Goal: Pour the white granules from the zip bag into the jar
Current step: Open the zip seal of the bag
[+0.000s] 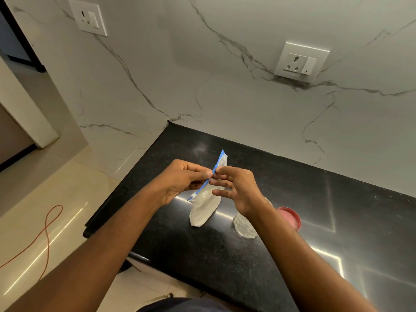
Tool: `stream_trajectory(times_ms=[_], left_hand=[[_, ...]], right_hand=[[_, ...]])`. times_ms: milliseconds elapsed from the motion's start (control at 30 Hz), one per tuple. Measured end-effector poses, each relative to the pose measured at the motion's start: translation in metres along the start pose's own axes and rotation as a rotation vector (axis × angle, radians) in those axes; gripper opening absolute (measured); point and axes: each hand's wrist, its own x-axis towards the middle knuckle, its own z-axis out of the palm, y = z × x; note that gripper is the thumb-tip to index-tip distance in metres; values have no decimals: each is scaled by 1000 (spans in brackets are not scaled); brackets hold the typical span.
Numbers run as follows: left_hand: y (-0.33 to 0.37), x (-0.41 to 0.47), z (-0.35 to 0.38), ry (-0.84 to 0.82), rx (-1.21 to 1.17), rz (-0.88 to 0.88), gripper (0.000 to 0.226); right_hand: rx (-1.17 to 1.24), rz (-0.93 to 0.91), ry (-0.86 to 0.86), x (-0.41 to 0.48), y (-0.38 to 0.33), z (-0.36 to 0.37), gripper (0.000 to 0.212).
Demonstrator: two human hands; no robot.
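Zip bag (206, 208) of white granules standing on the black worktop (225, 255), both hands at its blue seal strip (216, 167). Left hand (180, 179) and right hand (236, 188) each pinch one lip, fingers clamped. The film looks soft and slippery, bottom-heavy; best gripped at the stiffer strip. Jar (245, 226), apparently clear, sits beside a red lid (290, 218).

the light is dim and warm. bright streaks of glare lie on the black counter (258, 255) and on the pale floor (56, 233). wide-angle distortion bends the edges; the focus is fairly sharp.
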Motion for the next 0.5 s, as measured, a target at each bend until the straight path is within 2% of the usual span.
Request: stream_trajectory(times_ms=[233, 500], left_hand=[[0, -1, 2, 37, 14, 21, 10], [2, 2, 6, 69, 96, 102, 14]], right_hand=[[34, 19, -1, -2, 4, 3, 15], [-51, -31, -56, -9, -1, 3, 23]])
